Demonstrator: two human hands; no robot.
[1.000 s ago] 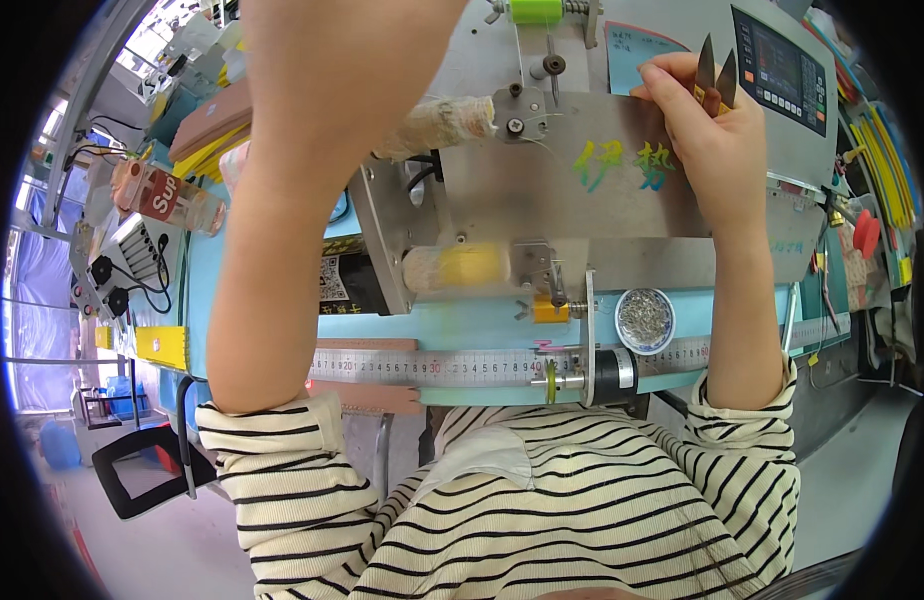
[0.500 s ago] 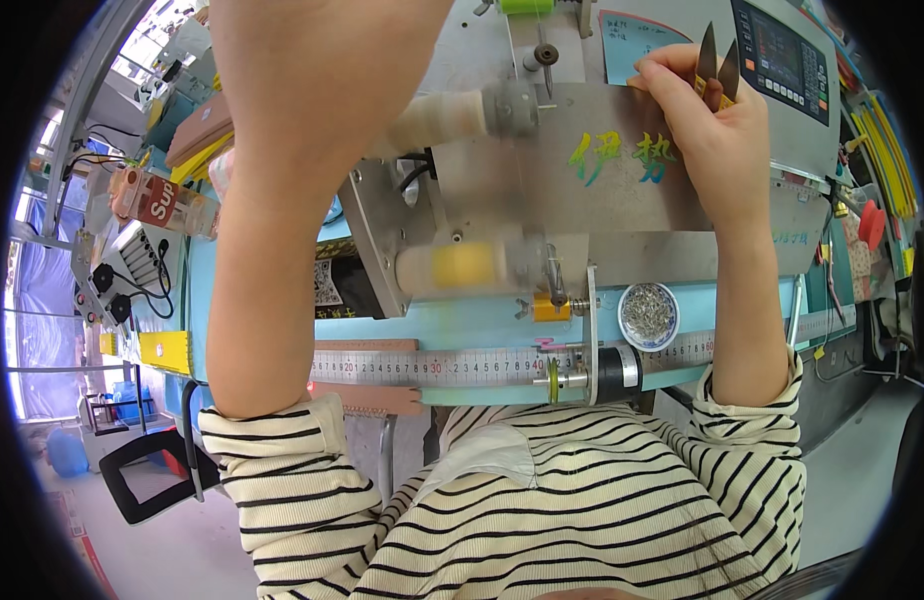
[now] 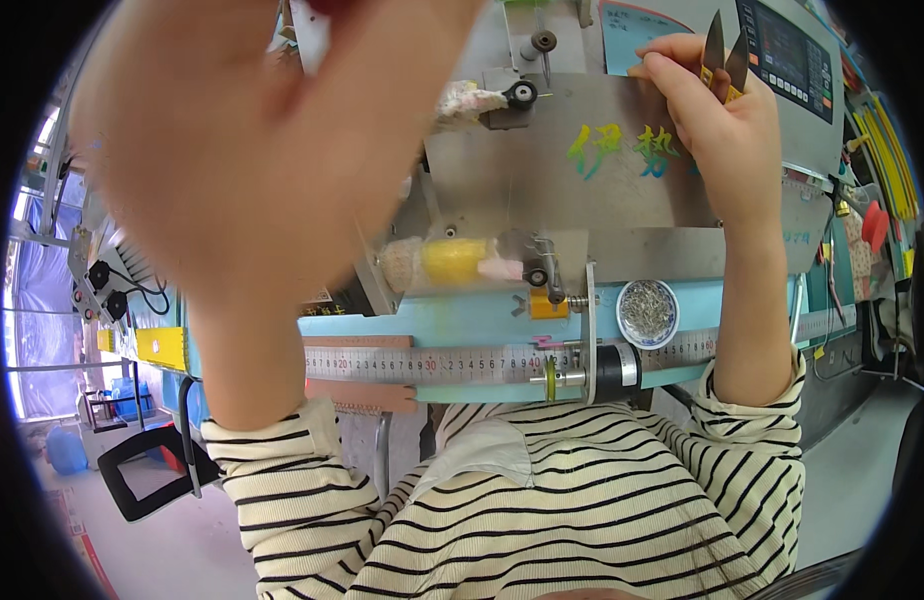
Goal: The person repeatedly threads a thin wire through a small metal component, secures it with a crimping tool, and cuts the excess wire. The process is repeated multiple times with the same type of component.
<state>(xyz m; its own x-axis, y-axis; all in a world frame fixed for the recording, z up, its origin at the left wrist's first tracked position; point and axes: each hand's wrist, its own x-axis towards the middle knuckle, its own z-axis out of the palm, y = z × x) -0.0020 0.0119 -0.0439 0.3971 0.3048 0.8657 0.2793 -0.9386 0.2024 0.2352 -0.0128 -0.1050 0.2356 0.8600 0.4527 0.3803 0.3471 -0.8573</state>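
Observation:
Large and smeared by motion, my left hand (image 3: 232, 150) is raised high on the left, above the machine's left end. Its fingers run into blur and off the top edge, so whether they hold anything is hidden. My right hand (image 3: 727, 150) is closed around a pair of thread snips (image 3: 715, 55), blades pointing up. Its thumb and forefinger come together above the machine's metal plate (image 3: 552, 170), which carries painted green and yellow characters. Left of the plate are a yellow-wrapped roller (image 3: 454, 262) and a fuzzy whitish roller (image 3: 467, 103), partly covered by my left hand.
Nearer to me, a small bowl of tiny glassy pieces (image 3: 648, 312) stands beside a black motor (image 3: 618, 370). A steel ruler (image 3: 462, 365) runs along the blue table edge. A control panel (image 3: 790, 60) and a blue note (image 3: 627, 35) are at the far right.
My left hand has come closer and swung to the left, covering more of the view. The rollers, blurred before, now look sharp. My right hand has barely shifted and keeps the thread snips.

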